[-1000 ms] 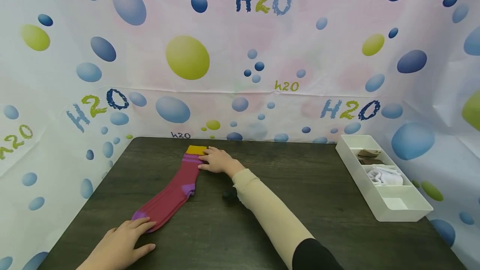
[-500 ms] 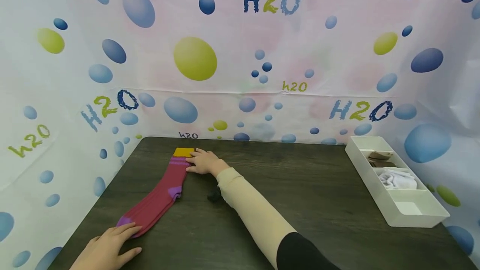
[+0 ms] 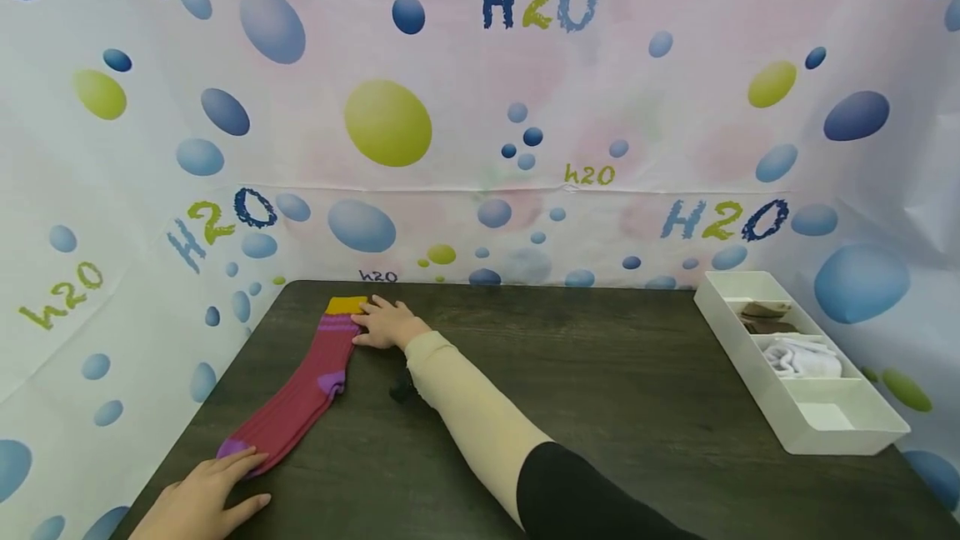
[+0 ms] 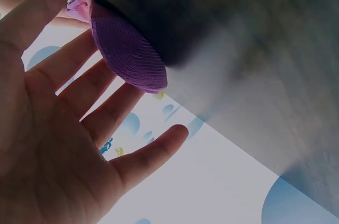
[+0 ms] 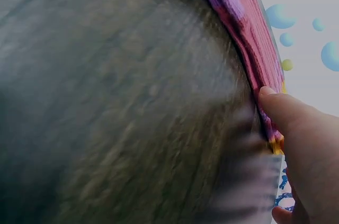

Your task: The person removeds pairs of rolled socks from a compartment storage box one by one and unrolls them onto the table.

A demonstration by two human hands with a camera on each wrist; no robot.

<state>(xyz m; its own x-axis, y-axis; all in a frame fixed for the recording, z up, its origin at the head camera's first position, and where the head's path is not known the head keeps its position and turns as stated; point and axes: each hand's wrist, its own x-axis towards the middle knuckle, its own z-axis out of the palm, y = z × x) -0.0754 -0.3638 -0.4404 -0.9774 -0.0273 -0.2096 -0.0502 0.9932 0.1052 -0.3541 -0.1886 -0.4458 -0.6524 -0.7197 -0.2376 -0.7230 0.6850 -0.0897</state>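
A dark red sock (image 3: 292, 394) lies flat and stretched out at the table's left side in the head view. Its cuff is yellow, and its heel and toe are purple. At the toe end my left hand (image 3: 197, 497) rests with extended fingers on the fabric. In the left wrist view the purple toe (image 4: 130, 54) lies against those straight fingers. My right hand (image 3: 386, 325) touches the sock's edge just below the yellow cuff, fingers spread. The right wrist view has the thumb (image 5: 288, 113) pressing on the sock's side; the other fingers are mostly hidden there.
A white organizer box (image 3: 757, 394) with three compartments stands at the table's right edge. Brown folded fabric (image 3: 767, 317) lies in its far compartment, a white bundle (image 3: 802, 358) in the middle one. A bubble-patterned sheet (image 3: 525, 107) rises behind the dark table (image 3: 600, 407).
The sock has slid left over the table, with both hands moving along on it. The head view has shifted slightly. The organizer's contents look the same.
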